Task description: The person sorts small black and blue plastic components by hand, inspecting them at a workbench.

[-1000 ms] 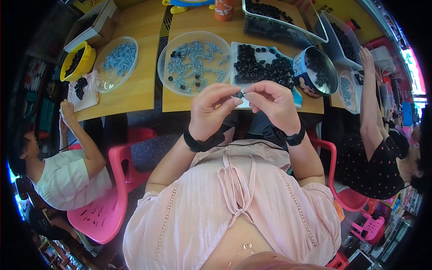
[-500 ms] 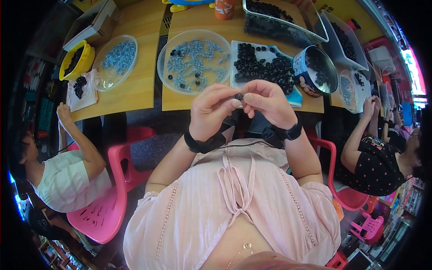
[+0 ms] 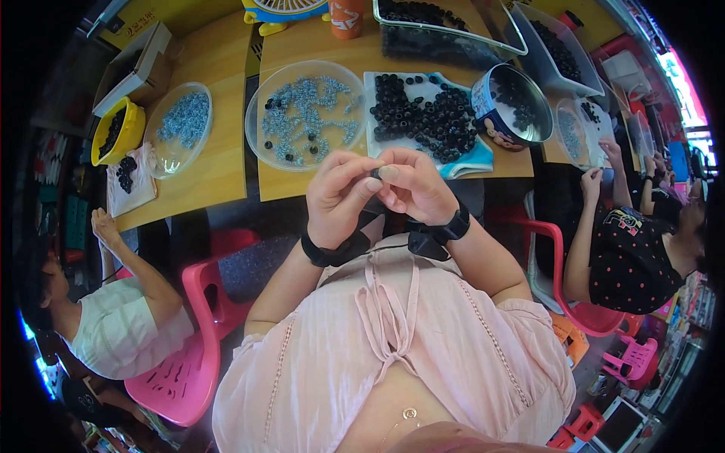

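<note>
Fingers (image 3: pixel 396 176) pinching black piece (image 3: pixel 375 174), red-lettered yellow panel (image 3: pixel 141 23)

In-hand piece (image 3: pixel 375 174) apparently black, tub (image 3: pixel 132 130) yellow

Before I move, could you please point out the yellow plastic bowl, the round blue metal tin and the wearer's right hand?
Yellow plastic bowl (image 3: pixel 134 131), head view: outer wall.
Round blue metal tin (image 3: pixel 487 107), head view: outer wall.
Wearer's right hand (image 3: pixel 424 193), head view: thumb base.

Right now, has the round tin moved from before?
No, the round tin looks unmoved: it still stands at the right edge of the wooden table; the view shifted.
</note>
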The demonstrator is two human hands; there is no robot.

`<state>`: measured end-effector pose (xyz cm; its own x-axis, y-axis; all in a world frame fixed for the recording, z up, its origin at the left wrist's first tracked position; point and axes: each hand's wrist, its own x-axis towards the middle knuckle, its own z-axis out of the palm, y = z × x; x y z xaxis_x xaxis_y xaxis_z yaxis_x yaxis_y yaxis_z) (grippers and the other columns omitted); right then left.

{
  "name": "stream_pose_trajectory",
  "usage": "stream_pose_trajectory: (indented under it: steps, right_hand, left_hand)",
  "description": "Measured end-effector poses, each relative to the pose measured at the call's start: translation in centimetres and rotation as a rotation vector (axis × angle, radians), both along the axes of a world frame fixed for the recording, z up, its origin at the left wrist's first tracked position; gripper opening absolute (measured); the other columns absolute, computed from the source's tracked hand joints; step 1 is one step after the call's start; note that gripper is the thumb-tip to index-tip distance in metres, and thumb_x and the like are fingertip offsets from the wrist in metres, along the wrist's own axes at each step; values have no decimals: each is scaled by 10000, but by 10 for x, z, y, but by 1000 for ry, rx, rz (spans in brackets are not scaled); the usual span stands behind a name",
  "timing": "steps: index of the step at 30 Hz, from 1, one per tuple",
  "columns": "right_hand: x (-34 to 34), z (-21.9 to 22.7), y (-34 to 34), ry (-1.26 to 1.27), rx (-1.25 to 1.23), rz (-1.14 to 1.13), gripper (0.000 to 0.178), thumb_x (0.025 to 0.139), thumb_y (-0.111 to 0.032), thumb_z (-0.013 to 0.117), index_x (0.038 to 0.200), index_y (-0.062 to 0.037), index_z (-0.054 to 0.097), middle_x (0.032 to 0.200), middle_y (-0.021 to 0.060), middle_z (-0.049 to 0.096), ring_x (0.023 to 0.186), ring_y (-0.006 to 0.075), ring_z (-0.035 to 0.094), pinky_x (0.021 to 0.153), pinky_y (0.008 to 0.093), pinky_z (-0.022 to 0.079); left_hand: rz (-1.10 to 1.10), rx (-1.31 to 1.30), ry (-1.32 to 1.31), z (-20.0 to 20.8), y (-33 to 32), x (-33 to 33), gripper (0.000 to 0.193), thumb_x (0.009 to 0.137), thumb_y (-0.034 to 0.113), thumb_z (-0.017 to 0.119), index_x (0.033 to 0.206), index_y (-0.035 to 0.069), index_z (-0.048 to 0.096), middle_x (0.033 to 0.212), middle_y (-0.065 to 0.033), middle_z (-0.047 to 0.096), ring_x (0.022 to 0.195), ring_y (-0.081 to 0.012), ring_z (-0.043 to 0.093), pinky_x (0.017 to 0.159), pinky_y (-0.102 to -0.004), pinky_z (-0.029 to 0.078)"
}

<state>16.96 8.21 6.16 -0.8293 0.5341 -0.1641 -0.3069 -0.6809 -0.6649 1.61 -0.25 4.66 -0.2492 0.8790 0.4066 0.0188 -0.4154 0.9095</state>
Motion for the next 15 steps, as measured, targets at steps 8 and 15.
stream_pose_trajectory:
  steps: [8, 15]
  right_hand:
    - [2, 16, -3, -177, 233, -236, 191, 932, -128, 679, 1056, 16, 660, 811, 46, 666, 606, 63, 597, 512, 174, 472]
    - [7, 15, -7, -274, 583, -347, 173, 945, -105, 657, 1057, 26, 668, 801, 35, 672, 638, 59, 611, 584, 180, 508]
  left_hand:
    - [165, -53, 195, 11, 6, 0, 219, 835, 10, 721, 1053, 14, 703, 945, -86, 630, 795, -157, 606, 711, -248, 483]
    - [172, -114, 149, 12, 7, 4, 216, 827, 34, 741, 1037, -1, 704, 933, -87, 672, 752, -147, 620, 669, -250, 493]
